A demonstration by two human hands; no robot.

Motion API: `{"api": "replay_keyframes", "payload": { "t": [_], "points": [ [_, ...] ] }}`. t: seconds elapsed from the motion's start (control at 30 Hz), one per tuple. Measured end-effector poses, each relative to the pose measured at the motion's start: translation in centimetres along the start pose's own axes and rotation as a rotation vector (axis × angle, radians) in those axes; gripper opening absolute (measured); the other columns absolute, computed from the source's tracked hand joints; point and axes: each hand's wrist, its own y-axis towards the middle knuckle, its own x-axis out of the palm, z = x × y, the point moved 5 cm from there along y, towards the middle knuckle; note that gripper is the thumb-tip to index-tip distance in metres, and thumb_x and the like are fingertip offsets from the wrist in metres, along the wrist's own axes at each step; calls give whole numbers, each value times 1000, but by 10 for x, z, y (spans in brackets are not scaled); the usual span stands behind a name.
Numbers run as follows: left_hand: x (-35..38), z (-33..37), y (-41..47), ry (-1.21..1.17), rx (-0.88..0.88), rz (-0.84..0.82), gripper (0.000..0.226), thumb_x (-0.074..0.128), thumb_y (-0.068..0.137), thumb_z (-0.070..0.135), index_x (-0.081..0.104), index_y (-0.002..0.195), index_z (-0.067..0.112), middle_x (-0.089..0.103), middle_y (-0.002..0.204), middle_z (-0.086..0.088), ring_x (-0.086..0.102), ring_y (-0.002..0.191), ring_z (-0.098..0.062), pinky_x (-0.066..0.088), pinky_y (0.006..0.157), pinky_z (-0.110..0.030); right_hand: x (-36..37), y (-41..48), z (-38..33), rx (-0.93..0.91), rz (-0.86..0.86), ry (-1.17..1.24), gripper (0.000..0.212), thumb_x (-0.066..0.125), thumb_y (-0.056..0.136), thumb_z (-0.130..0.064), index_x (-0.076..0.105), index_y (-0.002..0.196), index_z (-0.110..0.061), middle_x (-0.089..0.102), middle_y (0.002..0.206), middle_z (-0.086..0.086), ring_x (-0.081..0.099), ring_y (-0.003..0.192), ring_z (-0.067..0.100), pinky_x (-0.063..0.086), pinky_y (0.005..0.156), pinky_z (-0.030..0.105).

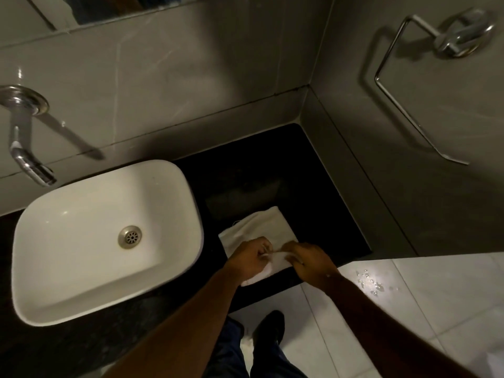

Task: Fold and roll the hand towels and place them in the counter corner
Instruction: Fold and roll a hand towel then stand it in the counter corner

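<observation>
Both forearms are reaching in from below, the left hand [249, 259] and right hand [311, 259] each pinching the near edge of the white hand towel [263, 227], which is lying on the dark counter [245, 173] just beside the sink [90, 203]. Rolling seems to be starting; next, the roll needs tightening evenly toward the far, still-bare corner

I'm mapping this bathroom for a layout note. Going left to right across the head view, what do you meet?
Wall tap → white basin → white hand towel on the black counter → wall-mounted metal holder.
</observation>
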Motion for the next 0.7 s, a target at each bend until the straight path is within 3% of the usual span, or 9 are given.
{"api": "replay_keyframes", "payload": {
  "t": [0.1,0.2,0.33,0.43,0.5,0.57,0.63,0.7],
  "points": [
    [9,8,-12,514,208,200,19,58,91,37,71,94,24,67,102,2,60,93,-22,52,78,-39,2,12,3,117,-78,25,16,57,96,-38,54,112,-40,68,111,-8,64,101,17,54,90,38],
    [31,5,-30,788,243,209,31,68,81,47,65,101,25,62,101,0,59,89,-26,49,74,-40,3,21,-2,108,-47,-58,15,56,96,-38,65,109,-36,66,116,-4,60,105,19,51,92,40],
    [25,-1,-32,532,137,318,27,66,84,13,68,110,21,68,102,-2,66,87,-26,49,69,-33,7,14,-16,-110,93,-305,42,50,94,-53,70,115,-23,64,119,5,57,108,27,48,92,44],
    [9,-1,-32,270,51,296,29,59,92,25,64,121,22,71,114,-1,66,102,-23,51,82,-30,14,0,-9,-217,-9,-342,63,63,84,-60,56,135,-24,60,132,6,54,119,26,43,103,45],
    [0,-7,-35,202,24,244,25,60,91,30,64,116,26,72,111,2,67,102,-20,45,76,-24,12,0,-5,-259,-62,-327,55,68,85,-47,56,135,-26,63,126,5,59,113,26,45,102,46],
    [-4,-12,-38,154,-28,175,24,57,93,29,62,117,27,71,114,1,65,104,-22,44,77,-24,7,8,-7,-208,-150,-216,47,63,89,-47,58,133,-31,66,123,3,61,111,24,47,101,45],
    [-4,-18,-38,106,-101,147,32,52,95,29,55,127,29,65,123,-2,63,109,-25,49,86,-29,3,18,-14,-69,-269,-81,48,56,88,-59,54,132,-40,63,128,1,58,115,23,46,102,44],
    [-6,-12,-43,250,-44,237,37,51,94,31,50,131,30,60,127,-2,62,109,-26,52,90,-36,2,27,-19,45,-382,-28,43,58,86,-62,51,124,-43,61,127,2,58,114,24,49,98,43]
  ]
}}
